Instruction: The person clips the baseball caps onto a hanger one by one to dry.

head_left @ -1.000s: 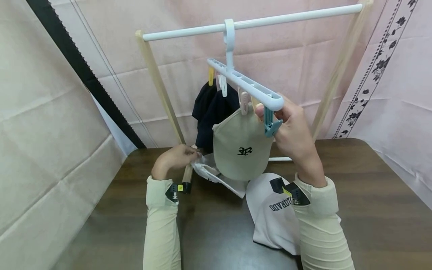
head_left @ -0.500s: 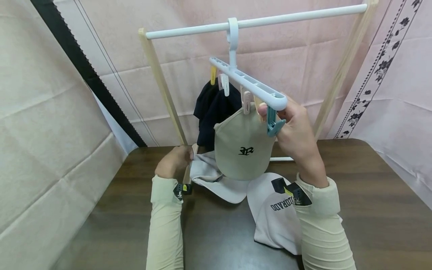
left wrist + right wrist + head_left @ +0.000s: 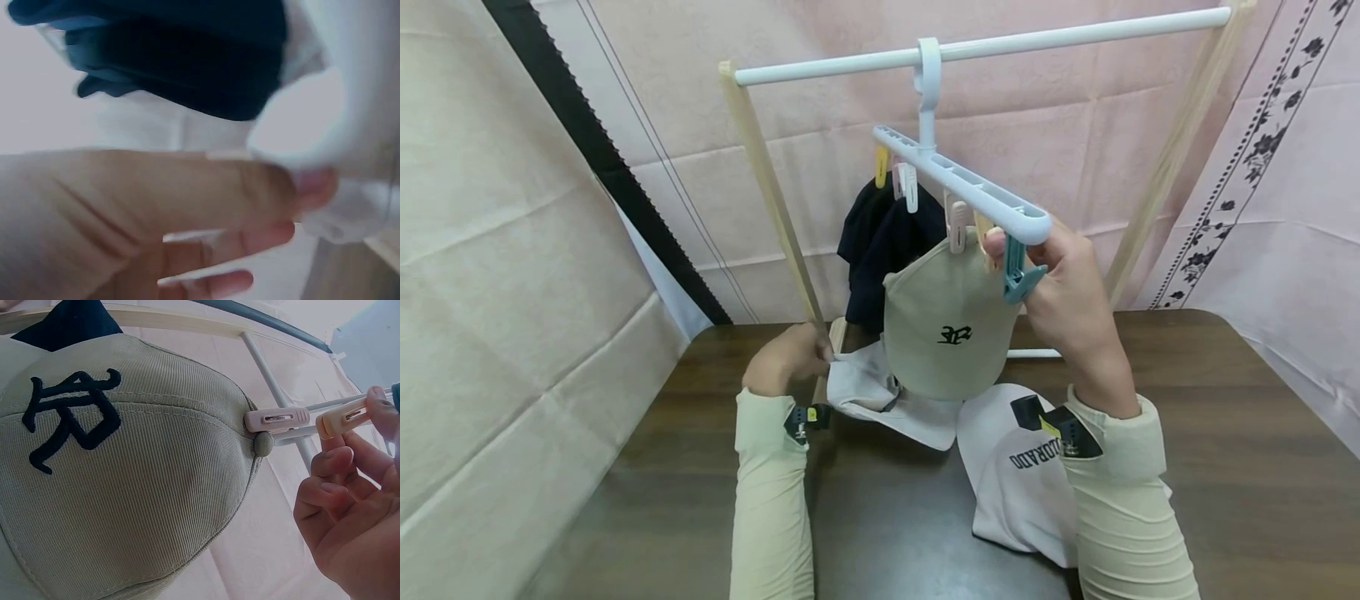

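My right hand (image 3: 1075,300) pinches a peach clothespin (image 3: 344,419) between thumb and finger at the near end of a light blue clip hanger (image 3: 973,187). Beside it, a pink clothespin (image 3: 278,419) clamps the top of a beige cap (image 3: 951,350) with a dark emblem, which hangs upright. My left hand (image 3: 786,360) pinches the left edge of a white cap (image 3: 861,379) low behind the beige one, which covers part of it. In the left wrist view the thumb (image 3: 275,187) lies against white cloth. A dark navy cap (image 3: 880,242) hangs farther back on the hanger.
The hanger hooks over a white rod (image 3: 1060,39) on a wooden-legged stand. A teal clothespin (image 3: 1018,279) hangs at the hanger's near end, next to my right hand. Another white cap (image 3: 1022,500) with dark lettering lies on the brown table (image 3: 1240,467), partly under my right forearm.
My left hand has shifted slightly, and the white cap has turned, its brim lying flatter and lower than before. The right hand keeps its hold on the peach clothespin.
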Demonstrator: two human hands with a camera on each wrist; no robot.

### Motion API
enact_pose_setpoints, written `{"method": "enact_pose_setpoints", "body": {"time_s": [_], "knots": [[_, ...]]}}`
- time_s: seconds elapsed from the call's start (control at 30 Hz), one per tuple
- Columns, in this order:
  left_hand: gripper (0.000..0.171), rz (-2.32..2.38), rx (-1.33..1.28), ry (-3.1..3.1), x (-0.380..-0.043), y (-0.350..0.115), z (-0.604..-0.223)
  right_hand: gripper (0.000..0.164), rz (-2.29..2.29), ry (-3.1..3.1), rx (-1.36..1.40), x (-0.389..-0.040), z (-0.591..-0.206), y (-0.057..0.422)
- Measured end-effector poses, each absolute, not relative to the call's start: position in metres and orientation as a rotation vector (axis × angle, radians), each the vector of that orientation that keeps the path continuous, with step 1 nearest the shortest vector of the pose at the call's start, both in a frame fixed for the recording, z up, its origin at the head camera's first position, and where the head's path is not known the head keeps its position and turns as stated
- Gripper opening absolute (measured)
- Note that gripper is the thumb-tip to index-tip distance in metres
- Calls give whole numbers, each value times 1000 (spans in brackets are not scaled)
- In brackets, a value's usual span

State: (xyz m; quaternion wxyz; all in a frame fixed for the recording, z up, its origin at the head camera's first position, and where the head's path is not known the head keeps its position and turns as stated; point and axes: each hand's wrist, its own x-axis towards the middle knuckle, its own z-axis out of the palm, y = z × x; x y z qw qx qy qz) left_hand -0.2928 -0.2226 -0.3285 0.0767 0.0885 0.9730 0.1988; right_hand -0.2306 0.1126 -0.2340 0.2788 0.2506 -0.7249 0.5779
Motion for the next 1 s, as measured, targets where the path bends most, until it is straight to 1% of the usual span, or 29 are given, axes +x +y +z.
{"method": "enact_pose_setpoints", "body": {"time_s": [0.1, 0.23, 0.27, 0.37, 0.5, 0.57, 0.77, 0.87, 1.0], "knots": [[14, 666, 428, 2891, -286, -222, -316, 21, 1545, -1941, 669, -231, -234, 112], [5, 794, 618, 2837, -282, -221, -304, 20, 1544, -1933, 672, -231, -234, 113], [5, 826, 645, 2824, -281, -221, -301, 20, 1544, -1935, 672, -231, -234, 113], [15, 867, 751, 2805, -278, -218, -296, 21, 1556, -1939, 665, -231, -234, 113], [11, 907, 858, 2781, -274, -213, -291, 20, 1541, -1946, 653, -231, -234, 112], [8, 924, 874, 2777, -272, -209, -289, 19, 1533, -1940, 658, -231, -234, 112], [7, 983, 915, 2779, -265, -201, -281, 19, 1530, -1927, 670, -232, -235, 112], [10, 1002, 945, 2774, -262, -195, -277, 19, 1532, -1919, 669, -233, -235, 111], [18, 990, 931, 2787, -257, -185, -271, 18, 1544, -1893, 683, -234, -236, 111]]}}
